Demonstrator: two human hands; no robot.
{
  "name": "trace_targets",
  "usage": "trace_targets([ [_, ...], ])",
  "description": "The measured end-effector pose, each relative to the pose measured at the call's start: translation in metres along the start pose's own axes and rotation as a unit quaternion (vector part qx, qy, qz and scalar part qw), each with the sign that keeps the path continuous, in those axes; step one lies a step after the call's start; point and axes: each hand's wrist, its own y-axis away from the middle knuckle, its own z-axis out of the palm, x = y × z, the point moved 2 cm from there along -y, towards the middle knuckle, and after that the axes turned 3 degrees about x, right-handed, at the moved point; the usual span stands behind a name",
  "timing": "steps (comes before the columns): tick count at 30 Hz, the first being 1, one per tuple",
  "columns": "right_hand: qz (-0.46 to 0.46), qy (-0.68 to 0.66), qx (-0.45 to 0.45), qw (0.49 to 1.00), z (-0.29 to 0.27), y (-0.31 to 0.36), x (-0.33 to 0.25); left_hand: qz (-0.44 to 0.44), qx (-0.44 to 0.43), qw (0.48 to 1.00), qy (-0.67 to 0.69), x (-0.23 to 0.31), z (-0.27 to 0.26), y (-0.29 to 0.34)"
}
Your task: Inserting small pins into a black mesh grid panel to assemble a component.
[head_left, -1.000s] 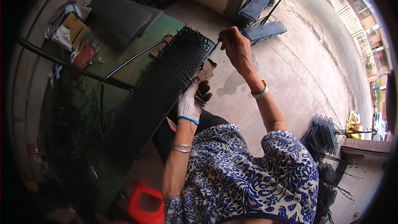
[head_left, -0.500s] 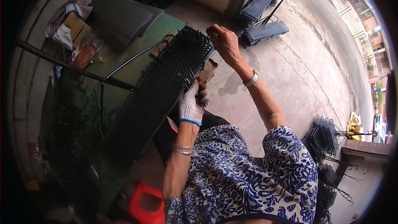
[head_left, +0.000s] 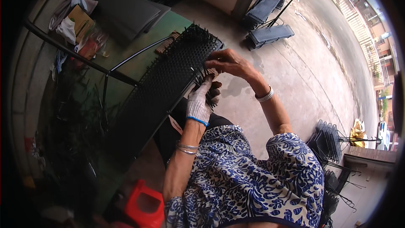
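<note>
Hands (head_left: 211,82) at mesh panel (head_left: 164,84) edge

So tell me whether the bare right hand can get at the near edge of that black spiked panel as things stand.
Probably yes: the right hand is already at the edge of the black spiked panel, just above the gloved left hand, with nothing between them.
</note>
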Motion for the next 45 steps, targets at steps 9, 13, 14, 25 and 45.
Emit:
trace_targets([
  [9, 0.012, -0.146, -0.054, 0.988, 0.004, 0.002, 0.010, -0.011, 0.007, 0.998, -0.054, 0.006, 0.007, 0.008],
  [13, 0.011, -0.145, -0.072, 0.987, 0.004, 0.002, 0.002, 0.004, 0.011, 0.997, -0.082, 0.007, -0.001, 0.005],
  [14, 0.014, -0.145, -0.072, 0.987, 0.005, 0.002, 0.001, -0.004, 0.009, 0.996, -0.085, 0.005, -0.003, 0.003],
  [25, -0.200, -0.001, 0.337, 0.920, -0.024, -0.015, -0.007, -0.012, -0.005, 1.000, 0.029, -0.001, -0.025, -0.022],
  [45, -0.198, 0.059, 0.319, 0.925, -0.025, -0.026, 0.004, -0.003, 0.010, 0.995, 0.096, 0.000, -0.018, -0.009],
])
